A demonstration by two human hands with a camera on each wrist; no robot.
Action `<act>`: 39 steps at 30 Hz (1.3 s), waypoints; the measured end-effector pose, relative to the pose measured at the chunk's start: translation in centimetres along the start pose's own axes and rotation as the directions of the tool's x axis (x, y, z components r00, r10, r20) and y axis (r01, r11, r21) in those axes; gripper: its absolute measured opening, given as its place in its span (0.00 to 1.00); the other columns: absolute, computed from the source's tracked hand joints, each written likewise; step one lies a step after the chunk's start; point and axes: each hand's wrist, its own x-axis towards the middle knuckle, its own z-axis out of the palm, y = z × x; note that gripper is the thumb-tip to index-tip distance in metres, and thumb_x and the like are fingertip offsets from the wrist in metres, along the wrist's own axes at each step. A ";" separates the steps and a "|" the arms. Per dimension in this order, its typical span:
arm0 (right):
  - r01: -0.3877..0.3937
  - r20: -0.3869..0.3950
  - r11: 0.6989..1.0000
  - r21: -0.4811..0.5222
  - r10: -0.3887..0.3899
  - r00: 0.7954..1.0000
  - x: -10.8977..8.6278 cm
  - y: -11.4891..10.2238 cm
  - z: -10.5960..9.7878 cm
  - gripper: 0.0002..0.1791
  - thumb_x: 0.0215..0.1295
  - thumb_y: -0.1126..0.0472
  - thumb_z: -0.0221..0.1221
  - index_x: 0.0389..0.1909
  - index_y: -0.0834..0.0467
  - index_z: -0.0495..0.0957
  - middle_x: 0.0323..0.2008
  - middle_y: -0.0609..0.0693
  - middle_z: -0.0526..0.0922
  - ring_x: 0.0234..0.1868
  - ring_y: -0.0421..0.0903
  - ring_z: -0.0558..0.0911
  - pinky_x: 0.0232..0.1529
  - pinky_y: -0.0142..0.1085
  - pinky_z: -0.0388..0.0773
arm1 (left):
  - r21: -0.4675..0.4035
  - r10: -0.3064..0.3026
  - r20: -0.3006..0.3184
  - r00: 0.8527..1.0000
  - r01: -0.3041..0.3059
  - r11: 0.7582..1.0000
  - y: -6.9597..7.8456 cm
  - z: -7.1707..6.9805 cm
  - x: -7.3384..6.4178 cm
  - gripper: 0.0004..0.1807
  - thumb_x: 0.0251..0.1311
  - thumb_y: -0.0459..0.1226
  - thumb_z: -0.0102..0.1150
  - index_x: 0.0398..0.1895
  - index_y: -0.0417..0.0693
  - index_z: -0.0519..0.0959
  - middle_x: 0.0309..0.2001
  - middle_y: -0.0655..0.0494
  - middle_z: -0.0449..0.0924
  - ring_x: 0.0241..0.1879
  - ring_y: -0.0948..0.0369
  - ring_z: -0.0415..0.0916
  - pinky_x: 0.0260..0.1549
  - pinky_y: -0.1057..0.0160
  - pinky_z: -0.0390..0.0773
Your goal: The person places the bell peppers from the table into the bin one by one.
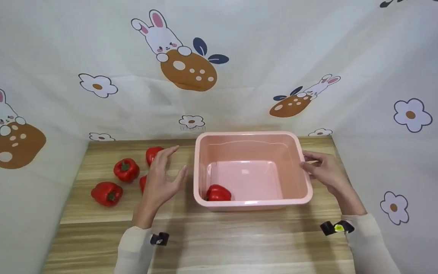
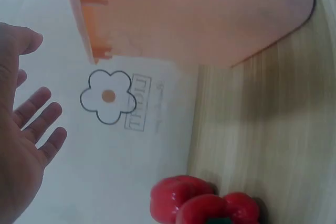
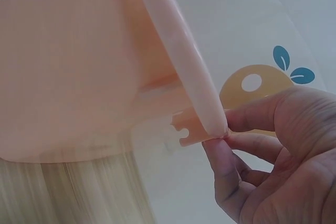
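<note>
A pink plastic basin stands on the wooden table, with one red bell pepper lying in its near left corner. My right hand pinches the basin's right rim between thumb and fingers. To the left of the basin, my left hand hovers with its fingers spread and nothing in them. Beneath and beyond that hand are red peppers, partly hidden by it. In the left wrist view, the fingers are apart from both the basin and the peppers.
Two more red peppers, one upright and one on its side, lie at the table's left. A pale cloth printed with rabbits and flowers surrounds the wooden table at the back and sides.
</note>
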 end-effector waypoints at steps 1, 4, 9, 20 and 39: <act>0.000 -0.004 1.000 -0.002 0.000 1.000 0.0 0.0 -0.2 0.28 0.68 0.62 0.61 0.69 0.59 0.72 0.54 0.64 0.79 0.40 0.41 0.86 0.39 0.41 0.88 | -0.004 -0.004 -0.009 1.000 0.004 1.000 -0.2 0.1 -0.1 0.34 0.59 0.45 0.69 0.69 0.58 0.70 0.65 0.56 0.75 0.66 0.57 0.70 0.68 0.46 0.72; 0.006 -0.006 1.000 0.008 -0.006 1.000 0.0 0.1 -0.4 0.28 0.68 0.62 0.62 0.69 0.59 0.72 0.53 0.64 0.79 0.39 0.42 0.86 0.38 0.41 0.88 | -0.022 -0.020 -0.037 0.999 0.019 1.000 -0.9 0.0 -0.8 0.34 0.58 0.43 0.70 0.69 0.56 0.71 0.65 0.53 0.75 0.66 0.56 0.70 0.68 0.45 0.71; 0.003 -0.007 1.000 0.024 -0.002 1.000 -0.1 0.4 -0.4 0.28 0.68 0.61 0.62 0.69 0.59 0.72 0.54 0.65 0.80 0.40 0.43 0.86 0.39 0.41 0.88 | -0.041 -0.061 -0.055 0.997 0.058 0.997 -2.2 0.1 -1.7 0.35 0.57 0.40 0.72 0.68 0.52 0.71 0.66 0.51 0.74 0.67 0.53 0.70 0.68 0.41 0.69; -0.005 -0.009 1.000 0.024 0.005 1.000 -0.3 0.3 -0.2 0.29 0.68 0.60 0.63 0.69 0.59 0.72 0.55 0.65 0.80 0.40 0.42 0.86 0.37 0.38 0.88 | -0.034 -0.138 -0.143 0.980 0.134 0.990 -5.4 -1.4 -4.5 0.34 0.54 0.36 0.72 0.66 0.44 0.71 0.63 0.46 0.73 0.63 0.52 0.69 0.62 0.45 0.70; -0.004 -0.016 1.000 0.026 0.004 1.000 -0.1 0.2 0.0 0.28 0.68 0.61 0.62 0.69 0.59 0.72 0.56 0.66 0.80 0.40 0.43 0.87 0.38 0.38 0.88 | -0.031 -0.342 -0.206 0.917 0.343 0.939 -9.4 -3.1 -11.0 0.38 0.53 0.38 0.74 0.67 0.43 0.70 0.65 0.46 0.72 0.67 0.55 0.66 0.67 0.75 0.57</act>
